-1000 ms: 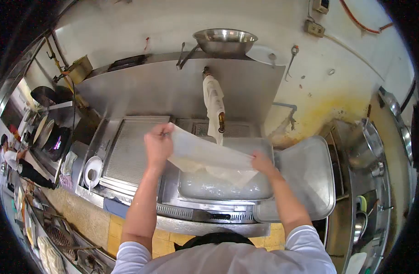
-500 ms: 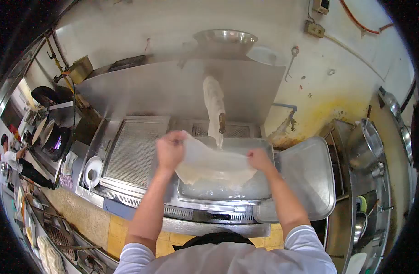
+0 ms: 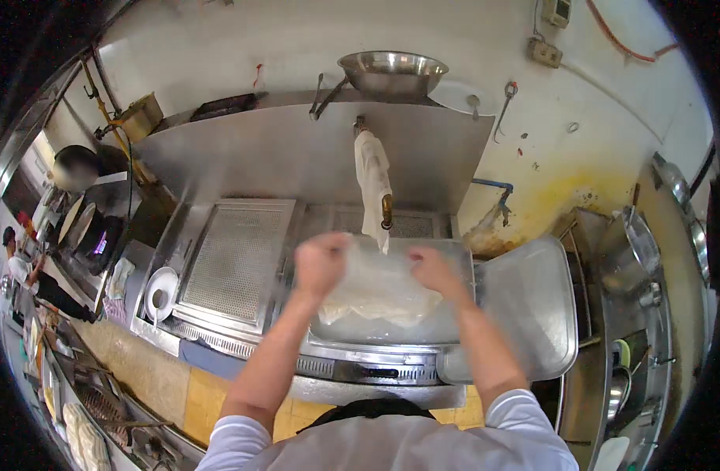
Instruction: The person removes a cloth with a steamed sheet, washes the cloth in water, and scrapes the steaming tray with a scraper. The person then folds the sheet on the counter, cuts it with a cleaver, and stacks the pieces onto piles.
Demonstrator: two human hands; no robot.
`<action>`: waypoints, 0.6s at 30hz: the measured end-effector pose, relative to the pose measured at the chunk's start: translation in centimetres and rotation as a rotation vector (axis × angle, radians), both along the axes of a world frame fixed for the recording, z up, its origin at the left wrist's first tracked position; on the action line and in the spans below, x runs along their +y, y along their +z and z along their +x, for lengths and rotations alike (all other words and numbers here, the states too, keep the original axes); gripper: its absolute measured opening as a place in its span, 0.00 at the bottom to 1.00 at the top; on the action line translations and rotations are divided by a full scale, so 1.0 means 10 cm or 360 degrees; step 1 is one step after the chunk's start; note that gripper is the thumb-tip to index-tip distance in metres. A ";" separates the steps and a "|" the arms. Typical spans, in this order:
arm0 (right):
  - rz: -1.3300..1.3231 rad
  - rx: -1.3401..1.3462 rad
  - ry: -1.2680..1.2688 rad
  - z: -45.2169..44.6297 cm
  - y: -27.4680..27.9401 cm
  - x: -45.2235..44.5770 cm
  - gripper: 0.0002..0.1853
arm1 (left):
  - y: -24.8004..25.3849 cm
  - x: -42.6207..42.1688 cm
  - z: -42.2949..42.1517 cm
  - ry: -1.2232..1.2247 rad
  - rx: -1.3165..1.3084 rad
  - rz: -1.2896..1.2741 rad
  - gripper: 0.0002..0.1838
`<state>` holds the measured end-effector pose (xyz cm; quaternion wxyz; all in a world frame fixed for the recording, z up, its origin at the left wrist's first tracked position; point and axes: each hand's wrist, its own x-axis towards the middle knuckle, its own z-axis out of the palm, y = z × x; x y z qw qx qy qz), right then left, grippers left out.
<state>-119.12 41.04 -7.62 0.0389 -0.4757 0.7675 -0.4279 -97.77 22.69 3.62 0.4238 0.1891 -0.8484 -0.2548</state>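
Observation:
A thin, wet-looking white cloth is stretched between my two hands, its uneven lower edge hanging over a rectangular tray of cloudy liquid. My left hand is a fist around the upper left corner. At the upper right corner, my right hand pinches the edge; both hands are slightly blurred. Between them, a brass tap hangs from the back panel with another white cloth wrapped along its spout.
A perforated metal tray lies left of the liquid, beside a white plate. An empty-looking shallow tray leans at the right. A steel bowl sits on the back ledge. A co-worker stands far left near a burner.
My hands have come closer together, the left moving right and the right slightly left. The cloth between them is now slacker and sits further over the tray.

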 end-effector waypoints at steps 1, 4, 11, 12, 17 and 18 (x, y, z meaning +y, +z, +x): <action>-0.0130 -0.0351 0.0139 0.29 0.35 -0.32 0.11 | 0.01 0.22 -0.17 -0.0036 -0.0144 0.0033 0.14; 0.0188 -0.0666 0.0206 0.57 0.60 -0.56 0.12 | 0.30 0.20 -0.15 -0.0067 -0.0203 0.0056 0.13; 0.0738 0.0114 -0.0060 -0.38 -0.37 0.35 0.15 | 0.34 -0.58 0.45 0.0183 0.0100 0.0447 0.11; 0.0914 0.0182 -0.0045 -0.40 -0.26 0.36 0.15 | 0.11 -0.49 0.32 0.0075 0.0130 0.0437 0.11; 0.0035 -0.0698 0.0286 0.68 0.85 -0.52 0.17 | 0.31 0.26 -0.21 -0.0206 -0.0283 0.0079 0.14; 0.0149 -0.0590 0.0270 0.59 0.49 -0.54 0.17 | 0.46 0.15 -0.12 -0.0123 -0.0161 0.0127 0.14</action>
